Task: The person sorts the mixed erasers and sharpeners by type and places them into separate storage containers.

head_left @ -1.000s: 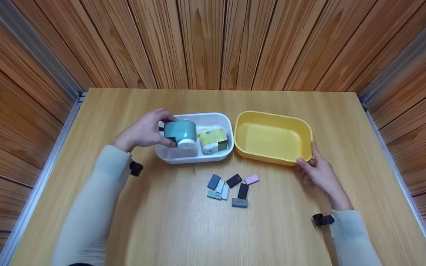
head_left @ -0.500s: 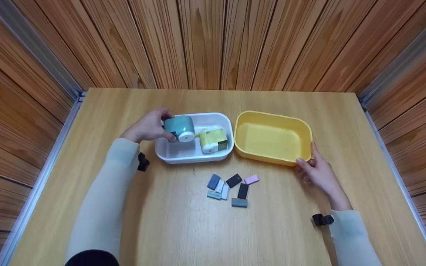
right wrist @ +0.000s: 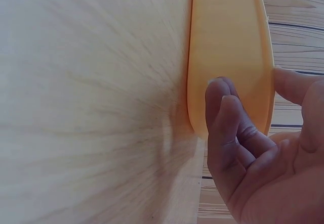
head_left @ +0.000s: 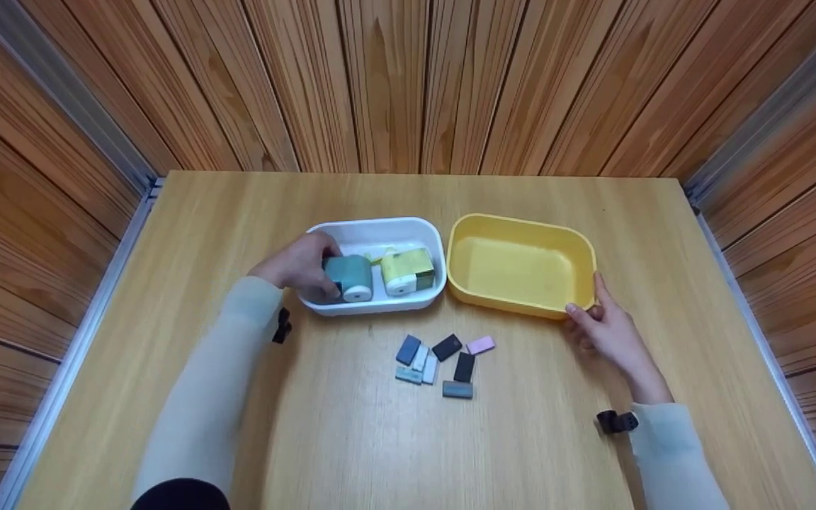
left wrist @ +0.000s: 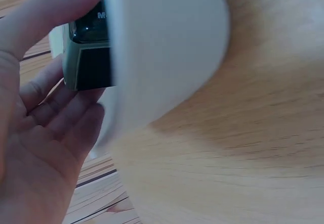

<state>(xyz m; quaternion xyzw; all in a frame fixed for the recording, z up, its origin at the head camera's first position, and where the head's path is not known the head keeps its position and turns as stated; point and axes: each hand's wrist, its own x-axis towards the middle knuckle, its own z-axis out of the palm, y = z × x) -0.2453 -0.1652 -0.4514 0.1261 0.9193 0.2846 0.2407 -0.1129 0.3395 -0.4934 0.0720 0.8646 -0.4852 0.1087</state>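
My left hand (head_left: pixel 303 266) grips a teal pencil sharpener (head_left: pixel 349 270) with a round white part, low inside the left half of the white tray (head_left: pixel 408 228). A yellow-green sharpener (head_left: pixel 402 268) sits in the tray's right half. In the left wrist view, the thumb lies over the sharpener's dark end (left wrist: pixel 91 29), and the tray wall (left wrist: pixel 167 47) hides the rest. At its near right corner, my right hand (head_left: pixel 615 336) holds the yellow tray (head_left: pixel 514 273), thumb on the rim and fingers against the outer wall (right wrist: pixel 230 37).
On the wooden table (head_left: pixel 351 439) in front of the trays lie several small blocks that look like erasers, among them a pink one (head_left: pixel 481 345), a black one (head_left: pixel 464 367) and a grey-blue one (head_left: pixel 457 389). Wood-panelled walls (head_left: pixel 387 85) enclose the table's back and sides.
My left hand has lowered the teal sharpener into the white tray, coming toward the near side and slightly right. My right hand stays on the yellow tray.
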